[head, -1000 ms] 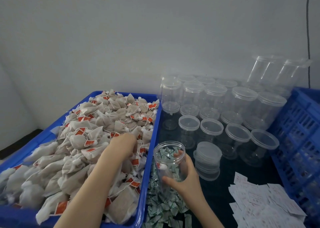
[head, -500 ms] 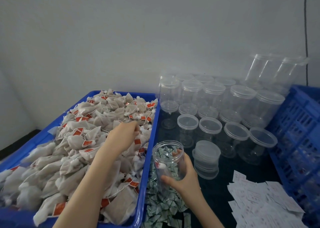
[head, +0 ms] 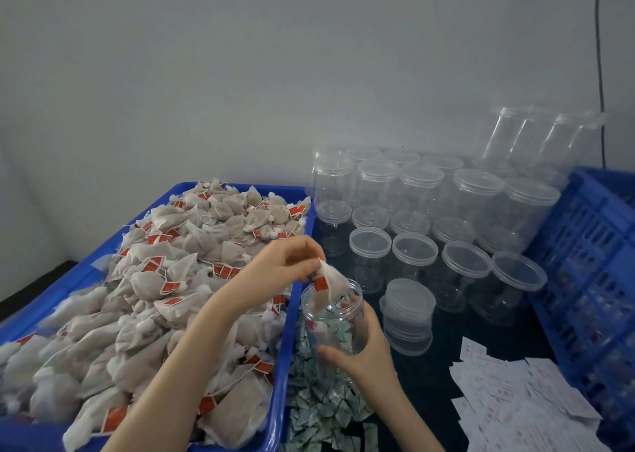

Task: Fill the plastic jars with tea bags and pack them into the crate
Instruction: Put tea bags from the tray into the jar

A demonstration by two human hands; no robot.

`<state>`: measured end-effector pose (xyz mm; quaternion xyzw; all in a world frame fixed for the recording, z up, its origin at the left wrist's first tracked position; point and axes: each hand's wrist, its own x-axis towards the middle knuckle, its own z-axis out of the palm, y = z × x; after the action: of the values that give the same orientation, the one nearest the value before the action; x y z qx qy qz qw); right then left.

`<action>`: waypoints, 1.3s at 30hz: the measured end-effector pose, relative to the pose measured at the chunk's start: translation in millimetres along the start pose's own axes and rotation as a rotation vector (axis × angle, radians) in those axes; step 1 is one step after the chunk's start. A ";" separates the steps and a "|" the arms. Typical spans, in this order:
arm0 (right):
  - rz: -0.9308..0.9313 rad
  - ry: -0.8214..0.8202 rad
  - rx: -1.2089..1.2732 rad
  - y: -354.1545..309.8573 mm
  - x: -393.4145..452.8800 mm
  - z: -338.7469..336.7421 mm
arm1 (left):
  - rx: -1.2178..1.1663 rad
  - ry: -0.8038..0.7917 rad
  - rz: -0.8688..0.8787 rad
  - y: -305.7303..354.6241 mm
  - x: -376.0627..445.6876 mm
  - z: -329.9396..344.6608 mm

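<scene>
My right hand [head: 364,355] grips an open clear plastic jar [head: 335,317] standing between the blue tray and the other jars. My left hand [head: 285,262] pinches a brown tea bag [head: 331,281] with a red tag and holds it at the jar's mouth, its lower end dipping inside. A blue tray [head: 287,348] on the left is heaped with tea bags [head: 165,290]. A blue slatted crate [head: 591,266] stands at the right edge.
Several lidded clear jars [head: 415,252] fill the dark table behind, with taller ones [head: 536,138] at the back right. A short stack of lids [head: 407,314] sits right of the held jar. Small green packets [head: 319,414] lie under it; white paper slips [head: 515,403] lie at lower right.
My left hand rose from the tea bag heap, carrying one bag rightward to the jar's mouth. My right hand kept its hold on the jar.
</scene>
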<state>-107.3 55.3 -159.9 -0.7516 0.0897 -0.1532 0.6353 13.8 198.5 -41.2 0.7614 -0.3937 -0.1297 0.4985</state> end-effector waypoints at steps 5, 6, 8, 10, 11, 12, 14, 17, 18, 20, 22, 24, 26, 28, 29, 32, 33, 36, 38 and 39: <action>-0.025 0.026 0.016 -2.6 -0.7 -1.7 | 0.237 0.010 -0.060 -9.1 2.9 -5.9; -0.023 0.026 0.026 -2.7 -0.9 -2.0 | 0.341 0.080 -0.081 -11.9 3.5 -9.3; -0.015 0.029 0.050 -2.4 -1.4 -3.5 | 0.581 0.045 -0.211 -23.1 1.5 -16.5; -0.011 0.035 0.063 -3.0 -1.4 -5.2 | 0.727 -0.245 -0.430 -35.3 -4.7 -15.7; -0.012 0.036 0.066 -3.2 -1.2 -6.0 | 0.737 -0.375 -0.538 -38.8 -8.4 -12.3; -0.016 0.036 0.065 -3.6 -0.7 -6.8 | 0.725 -0.439 -0.622 -38.6 -11.5 -7.6; -0.024 0.037 0.059 -4.9 -0.2 -7.6 | 0.759 -0.408 -0.661 -37.5 -13.3 -0.2; -0.028 0.038 0.056 -5.8 -0.5 -7.5 | 0.908 -0.346 -0.581 -39.7 -7.5 4.0; -0.030 0.038 0.056 -6.0 -0.7 -7.5 | 0.922 -0.340 -0.577 -40.1 -6.0 4.8; -0.031 0.037 0.057 -6.0 -1.4 -7.6 | 0.981 -0.354 -0.562 -41.6 -4.3 5.5; -0.028 0.032 0.059 -5.3 -1.7 -7.9 | 1.005 -0.325 -0.526 -45.7 -2.4 2.4; -0.025 0.030 0.062 -5.5 -1.9 -8.0 | 0.956 -0.204 -0.485 -47.9 0.3 -5.3; -0.024 0.033 0.064 -5.9 -1.9 -8.0 | 0.903 -0.045 -0.412 -45.5 3.1 -12.8; -0.019 0.035 0.066 -6.3 -1.7 -7.8 | 0.791 0.124 -0.330 -42.6 5.0 -16.8; -0.017 0.034 0.064 -6.1 -1.7 -7.9 | 0.720 0.206 -0.283 -39.9 5.2 -16.9; -0.007 0.027 0.054 -5.3 -1.5 -7.3 | 0.514 0.460 -0.104 -29.4 5.3 -12.7; -0.003 0.027 0.052 -5.0 -1.5 -6.8 | 0.437 0.526 -0.038 -24.2 4.8 -9.6; -0.001 0.015 0.028 -3.6 -2.0 -4.6 | 0.212 0.583 0.113 -8.2 2.0 0.9; -0.005 0.013 0.011 -2.6 -1.9 -3.1 | 0.112 0.501 0.133 -3.0 1.0 6.4; -0.007 0.015 0.006 -2.4 -1.6 -2.5 | 0.103 0.435 0.128 -2.0 1.5 8.5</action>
<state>-109.8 53.9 -157.3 -0.7489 0.0913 -0.1615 0.6362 10.7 192.3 -46.6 0.7693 -0.3304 0.0896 0.5395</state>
